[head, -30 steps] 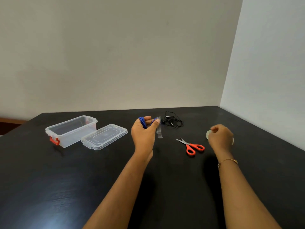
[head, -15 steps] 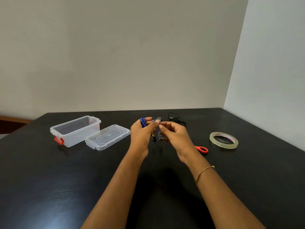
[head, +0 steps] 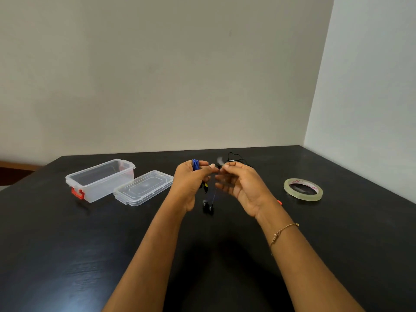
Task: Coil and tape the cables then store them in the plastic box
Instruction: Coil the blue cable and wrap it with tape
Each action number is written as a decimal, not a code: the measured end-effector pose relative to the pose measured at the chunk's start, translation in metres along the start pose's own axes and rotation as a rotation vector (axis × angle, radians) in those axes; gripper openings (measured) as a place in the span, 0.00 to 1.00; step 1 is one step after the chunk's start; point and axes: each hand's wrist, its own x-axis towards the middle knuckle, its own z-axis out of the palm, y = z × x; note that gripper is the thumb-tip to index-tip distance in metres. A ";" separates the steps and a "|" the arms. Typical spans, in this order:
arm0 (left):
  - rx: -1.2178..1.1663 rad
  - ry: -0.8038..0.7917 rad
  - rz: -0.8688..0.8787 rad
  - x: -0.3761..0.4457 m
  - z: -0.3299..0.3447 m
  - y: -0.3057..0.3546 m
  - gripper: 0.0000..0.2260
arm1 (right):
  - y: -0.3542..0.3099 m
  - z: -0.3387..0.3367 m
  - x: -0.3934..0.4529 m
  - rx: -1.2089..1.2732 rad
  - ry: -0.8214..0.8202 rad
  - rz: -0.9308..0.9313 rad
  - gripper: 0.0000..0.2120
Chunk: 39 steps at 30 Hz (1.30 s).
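My left hand (head: 191,181) is closed around a coiled blue cable (head: 195,164); its black earbud ends (head: 208,207) dangle below over the table. My right hand (head: 240,183) is just to the right, fingertips pinching a blurred strip of clear tape (head: 220,162) beside the coil. A loose black cable (head: 236,157) lies on the table behind my right hand. The clear plastic box (head: 99,180) with a red latch stands open at the left, its lid (head: 144,188) lying flat next to it. A roll of clear tape (head: 303,189) rests at the right.
Orange scissors (head: 279,202) are almost hidden behind my right wrist. The black table (head: 67,255) ends at walls behind and to the right.
My right hand let go of the tape roll at the right and moved to my left hand, taking the tape strip's end. The earbud ends now hang lower.
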 end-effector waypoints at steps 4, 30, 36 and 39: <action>0.056 0.009 -0.011 0.000 -0.004 0.001 0.03 | -0.009 -0.006 0.000 0.236 0.024 -0.114 0.09; -0.184 -0.589 -0.356 -0.025 0.003 0.019 0.08 | 0.026 0.018 0.000 -0.063 0.241 -0.354 0.11; -0.100 -0.481 -0.406 -0.027 0.014 0.019 0.16 | 0.034 0.014 0.008 -0.110 0.397 -0.376 0.11; -0.012 -0.394 -0.381 -0.029 0.021 0.015 0.19 | 0.034 0.011 0.008 -0.246 0.448 -0.536 0.11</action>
